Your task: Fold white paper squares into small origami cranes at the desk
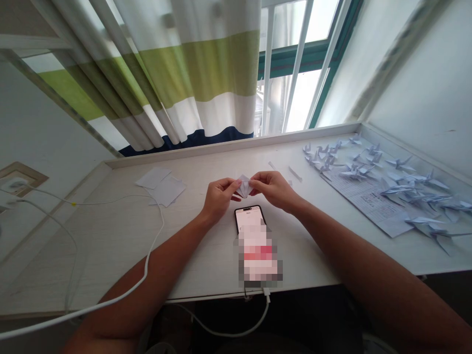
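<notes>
A small piece of folded white paper [244, 186] is held up between my two hands, creased into a diamond-like shape. My left hand [220, 195] pinches its left edge between thumb and fingers. On the opposite edge, the thumb and fingers of my right hand [271, 188] are closed in the same way. Just below the hands a phone [250, 216] lies on the white desk [206, 260] with its screen lit, part of it blurred out. Several folded paper cranes [359, 169] stand at the right side of the desk.
Loose white paper sheets [167, 191] lie at the left. A printed sheet [372, 204] sits under some cranes. Narrow paper strips [295, 173] are beyond my right hand. A white cable [149, 260] crosses over my left forearm; another cable [266, 314] plugs into the phone.
</notes>
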{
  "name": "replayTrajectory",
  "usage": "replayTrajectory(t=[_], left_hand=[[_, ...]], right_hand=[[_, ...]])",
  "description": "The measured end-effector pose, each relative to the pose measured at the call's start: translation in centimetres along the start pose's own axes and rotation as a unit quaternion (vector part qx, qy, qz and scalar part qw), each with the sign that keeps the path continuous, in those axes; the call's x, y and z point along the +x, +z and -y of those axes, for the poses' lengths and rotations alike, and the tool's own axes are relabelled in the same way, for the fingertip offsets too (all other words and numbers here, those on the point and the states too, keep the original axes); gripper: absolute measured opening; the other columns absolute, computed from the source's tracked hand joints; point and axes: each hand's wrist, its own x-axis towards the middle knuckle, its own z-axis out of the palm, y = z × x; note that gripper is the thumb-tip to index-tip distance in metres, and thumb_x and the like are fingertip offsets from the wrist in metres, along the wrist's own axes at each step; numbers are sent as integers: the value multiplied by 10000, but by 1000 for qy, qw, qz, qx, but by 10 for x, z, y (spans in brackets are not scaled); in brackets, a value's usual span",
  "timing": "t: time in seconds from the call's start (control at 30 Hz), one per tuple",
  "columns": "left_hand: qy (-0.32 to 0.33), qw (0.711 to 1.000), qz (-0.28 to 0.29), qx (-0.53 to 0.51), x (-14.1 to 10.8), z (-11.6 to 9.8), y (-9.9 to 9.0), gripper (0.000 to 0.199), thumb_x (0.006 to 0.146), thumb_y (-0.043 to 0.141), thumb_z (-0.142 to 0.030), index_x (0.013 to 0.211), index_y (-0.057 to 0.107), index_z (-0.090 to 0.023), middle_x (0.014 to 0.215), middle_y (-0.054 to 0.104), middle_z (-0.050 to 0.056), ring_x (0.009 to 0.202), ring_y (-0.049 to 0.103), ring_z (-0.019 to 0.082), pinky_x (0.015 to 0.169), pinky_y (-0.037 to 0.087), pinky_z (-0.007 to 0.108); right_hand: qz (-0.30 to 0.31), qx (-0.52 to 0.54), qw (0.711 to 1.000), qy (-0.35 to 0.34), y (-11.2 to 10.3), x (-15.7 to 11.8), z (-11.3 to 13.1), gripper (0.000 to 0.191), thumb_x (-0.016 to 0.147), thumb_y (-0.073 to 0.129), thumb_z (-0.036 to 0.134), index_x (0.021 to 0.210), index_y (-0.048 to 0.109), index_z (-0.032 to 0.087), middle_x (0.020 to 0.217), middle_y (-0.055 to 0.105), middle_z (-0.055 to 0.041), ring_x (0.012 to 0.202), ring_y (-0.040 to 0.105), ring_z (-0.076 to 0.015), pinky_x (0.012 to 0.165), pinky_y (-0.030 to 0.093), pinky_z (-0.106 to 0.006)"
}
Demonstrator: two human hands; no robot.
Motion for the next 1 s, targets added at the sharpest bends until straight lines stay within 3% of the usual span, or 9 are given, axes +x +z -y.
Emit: replayTrajectory(t=[0.4, 0.73, 1.0], left_hand=[[22, 1000, 1, -6, -1, 0, 0, 339, 829, 706, -494, 771, 722, -160, 689, 702, 36, 607, 667, 156, 518, 533, 250], [114, 992, -45, 29, -7, 3, 4, 352, 876, 678, -491, 789, 700, -151, 629, 678, 18, 531, 621, 125, 503, 515, 235], [188, 979, -70, 48, -12, 3, 3, 319, 915, 652, -429, 746, 666, -159, 606, 655, 3, 522, 616, 116, 494, 502, 221]], right_hand=[[35, 18, 999, 0, 1, 0, -4, 374, 822, 747, 498, 793, 719, 126, 774, 740, -88, 748, 702, -192, 768, 597, -370], [14, 76, 996, -34, 9, -4, 5, 321, 810, 746, 442, 706, 706, 141, 702, 716, -50, 704, 693, -178, 746, 585, -348], [38, 84, 993, -73, 12, -8, 7, 263, 859, 717, 392, 751, 746, 155, 722, 733, -47, 719, 690, -175, 744, 563, -336]])
